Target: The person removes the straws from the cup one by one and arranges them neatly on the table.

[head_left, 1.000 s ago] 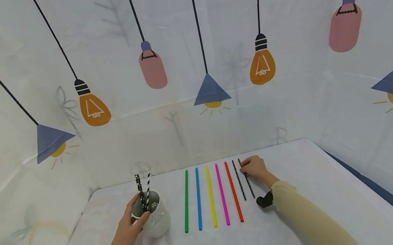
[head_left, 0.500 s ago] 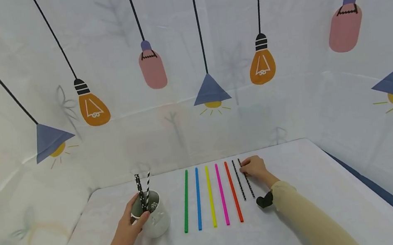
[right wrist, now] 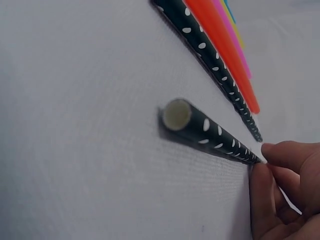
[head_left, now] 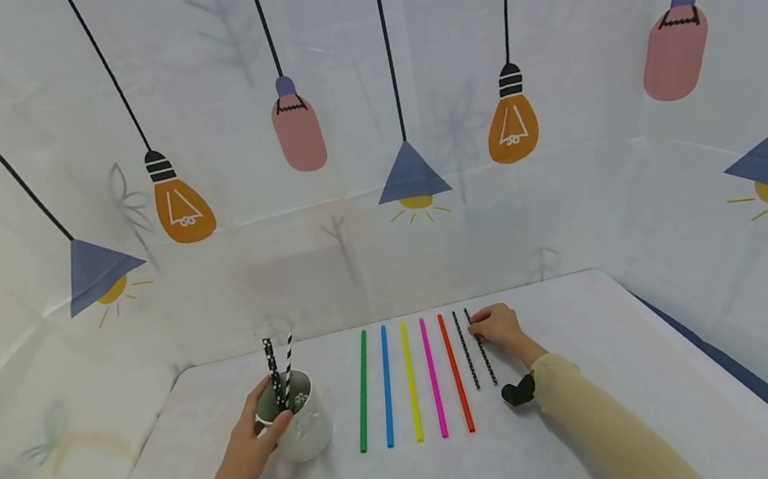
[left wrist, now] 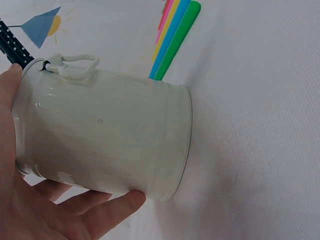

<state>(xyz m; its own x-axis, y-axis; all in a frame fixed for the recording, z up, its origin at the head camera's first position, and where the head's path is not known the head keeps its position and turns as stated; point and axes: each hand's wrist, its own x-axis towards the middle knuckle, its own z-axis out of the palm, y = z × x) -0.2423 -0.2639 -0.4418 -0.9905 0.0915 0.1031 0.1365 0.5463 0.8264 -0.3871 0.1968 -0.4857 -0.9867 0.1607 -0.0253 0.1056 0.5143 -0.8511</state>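
My left hand (head_left: 254, 442) grips a white cup (left wrist: 105, 125), thumb at the rim and fingers round its side. Black-and-white patterned straws (head_left: 274, 373) stand leaning inside it, one striped and the others dotted. At the right end of a row, my right hand (head_left: 499, 327) pinches the far part of a black straw with white dots (right wrist: 220, 135), which lies on the table. Its hollow near end faces the camera in the right wrist view. Beside it lies a second dotted black straw (right wrist: 202, 45), parallel and untouched.
Left of the dotted straws lie a red straw (head_left: 456, 376), a pink straw (head_left: 434, 380), a yellow straw (head_left: 412, 383), a blue straw (head_left: 386, 386) and a green straw (head_left: 363, 390). Behind the white table (head_left: 568, 451) hangs a cloth (head_left: 372, 257) printed with lamps.
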